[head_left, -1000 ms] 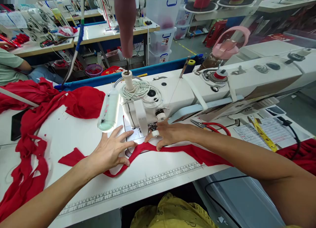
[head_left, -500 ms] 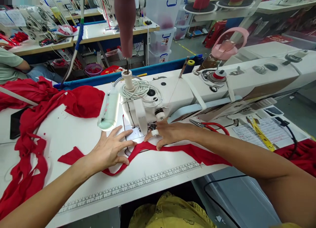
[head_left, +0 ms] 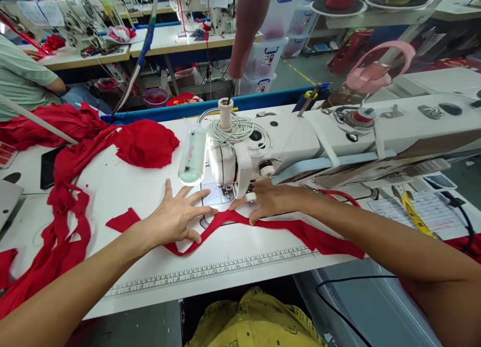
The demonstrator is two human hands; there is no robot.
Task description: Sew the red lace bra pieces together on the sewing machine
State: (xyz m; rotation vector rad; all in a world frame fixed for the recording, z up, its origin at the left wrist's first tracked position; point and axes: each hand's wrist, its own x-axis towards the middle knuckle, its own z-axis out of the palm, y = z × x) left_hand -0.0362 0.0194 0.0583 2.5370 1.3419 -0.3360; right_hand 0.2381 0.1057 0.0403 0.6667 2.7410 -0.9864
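Observation:
My left hand [head_left: 175,216] lies open with spread fingers on the table, left of the needle area. Its thumb and fingertips touch a narrow red fabric strip [head_left: 304,231]. My right hand [head_left: 268,199], with a white band on one finger, rests just right of the presser foot [head_left: 228,190]. Its thumb and index finger are apart and press on the strip's upper edge; its other fingers are partly hidden. The strip curves past the needle plate [head_left: 216,195] of the white sewing machine [head_left: 289,136], passes under my left wrist and ends at its left.
Red fabric [head_left: 146,142] is heaped at left near a dark phone [head_left: 48,169]. Red-handled scissors [head_left: 341,194], a yellow tape measure [head_left: 415,214] and a written sheet [head_left: 436,211] lie right. A printed ruler [head_left: 218,272] runs along the front edge. Another person's arm [head_left: 56,85] shows far left.
The camera view has shifted, so the machine and table appear farther right. Both hands keep nearly the same places on the red strip, fingers still spread.

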